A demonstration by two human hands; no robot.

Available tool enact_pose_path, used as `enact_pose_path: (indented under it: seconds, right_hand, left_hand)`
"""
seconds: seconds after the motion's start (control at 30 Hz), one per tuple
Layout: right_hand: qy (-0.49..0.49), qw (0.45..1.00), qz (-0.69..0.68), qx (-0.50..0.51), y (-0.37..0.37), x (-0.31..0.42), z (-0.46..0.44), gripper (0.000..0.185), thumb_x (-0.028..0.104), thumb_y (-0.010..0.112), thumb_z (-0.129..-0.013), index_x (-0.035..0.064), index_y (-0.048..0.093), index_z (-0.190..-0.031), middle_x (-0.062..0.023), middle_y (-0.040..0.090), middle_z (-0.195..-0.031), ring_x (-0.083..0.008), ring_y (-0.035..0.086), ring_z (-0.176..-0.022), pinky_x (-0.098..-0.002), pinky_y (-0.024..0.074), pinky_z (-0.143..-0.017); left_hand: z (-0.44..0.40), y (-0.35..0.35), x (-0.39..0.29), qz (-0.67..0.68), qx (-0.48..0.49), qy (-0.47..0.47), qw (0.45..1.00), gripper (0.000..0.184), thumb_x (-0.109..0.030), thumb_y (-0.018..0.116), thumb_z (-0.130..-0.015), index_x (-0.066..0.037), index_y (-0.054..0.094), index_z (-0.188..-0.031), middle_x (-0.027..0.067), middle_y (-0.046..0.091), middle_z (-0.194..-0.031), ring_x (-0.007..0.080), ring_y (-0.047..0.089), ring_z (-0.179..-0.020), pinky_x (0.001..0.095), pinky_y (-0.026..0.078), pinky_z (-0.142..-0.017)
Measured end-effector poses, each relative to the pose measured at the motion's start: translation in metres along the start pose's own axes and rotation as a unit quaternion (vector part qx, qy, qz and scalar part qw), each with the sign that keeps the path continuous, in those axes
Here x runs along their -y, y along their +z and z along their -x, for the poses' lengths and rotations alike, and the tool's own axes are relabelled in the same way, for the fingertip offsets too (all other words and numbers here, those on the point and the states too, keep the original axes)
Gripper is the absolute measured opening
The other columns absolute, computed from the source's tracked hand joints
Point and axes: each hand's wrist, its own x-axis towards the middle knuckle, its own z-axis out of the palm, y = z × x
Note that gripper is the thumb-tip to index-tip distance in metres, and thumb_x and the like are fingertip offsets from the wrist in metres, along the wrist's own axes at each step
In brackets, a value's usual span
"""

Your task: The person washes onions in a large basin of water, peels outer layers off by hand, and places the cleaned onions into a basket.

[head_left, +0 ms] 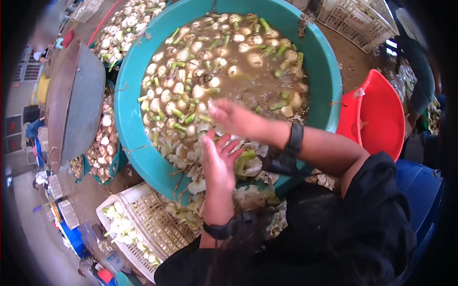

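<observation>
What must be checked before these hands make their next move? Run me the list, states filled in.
1. Left hand open: ok, fingers spread.
2. Right hand free: cannot tell, motion blur.
3. Bulbs in the tub: ok, many there.
4. Water clear: not ok, brown and murky.
5. Tub's near side free of peelings: not ok, they are heaped there.
6. White crate beside tub: ok.

left hand [219,164], right hand [241,119]: over teal tub [130,90] | pale bulbs [179,88]: in murky water [267,83]
</observation>
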Motion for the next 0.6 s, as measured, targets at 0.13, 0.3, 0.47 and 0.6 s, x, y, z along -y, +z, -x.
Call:
enact_pose_path:
  seconds: [0.13, 0.3, 0.47, 0.6]
  right_hand:
    - [0.074, 0.985, -0.119, 0.105, 0.019, 0.027, 0.03, 0.034, 0.024, 0.044, -0.091, 0.0049, 0.047, -0.119, -0.009, 0.058, -0.093, -0.018, 0.055, -0.075, -0.0321, 0.0475, -0.067]
    - [-0.349, 0.884, 0.311, 0.016, 0.01, 0.008, 0.017, 0.032, 0.007, 0.059, -0.07, 0.0111, 0.061, -0.102, -0.0115, 0.06, -0.077, -0.0298, 0.056, -0.074, -0.0358, 0.046, -0.068]
    - [-0.357, 0.793, 0.452, 0.197, 0.014, 0.011, 0.029, 0.009, 0.016, 0.054, -0.07, 0.0074, 0.055, -0.069, -0.0084, 0.058, -0.063, -0.0263, 0.057, -0.067, -0.036, 0.0459, -0.062]
    - [-0.341, 0.793, 0.469, 0.187, 0.022, 0.012, 0.04, 0.015, 0.018, 0.053, -0.071, 0.0068, 0.05, -0.062, -0.009, 0.056, -0.058, -0.0265, 0.057, -0.06, -0.0355, 0.046, -0.057]
  left_hand:
    - [-0.001, -0.012, -0.002, -0.032, -0.091, 0.106, 0.99, 0.054, -0.054, 0.038, -0.087, -0.006, 0.042, -0.113, 0.006, 0.054, -0.086, 0.0158, 0.053, -0.077, 0.0309, 0.042, -0.067]
    - [0.012, -0.031, -0.029, -0.088, -0.133, 0.029, 0.987, 0.05, -0.055, 0.033, -0.087, -0.01, 0.052, -0.081, 0.0016, 0.048, -0.062, 0.0133, 0.045, -0.049, 0.027, 0.034, -0.041]
    - [0.01, -0.048, -0.033, -0.102, -0.127, -0.03, 0.986, 0.044, -0.051, 0.04, -0.085, -0.012, 0.05, -0.067, -0.0005, 0.044, -0.052, 0.0117, 0.041, -0.041, 0.0247, 0.028, -0.036]
    - [0.005, -0.055, -0.031, -0.1, -0.112, -0.072, 0.986, 0.041, -0.049, 0.042, -0.085, -0.014, 0.049, -0.066, 0.0, 0.044, -0.053, 0.0121, 0.04, -0.041, 0.0243, 0.027, -0.036]
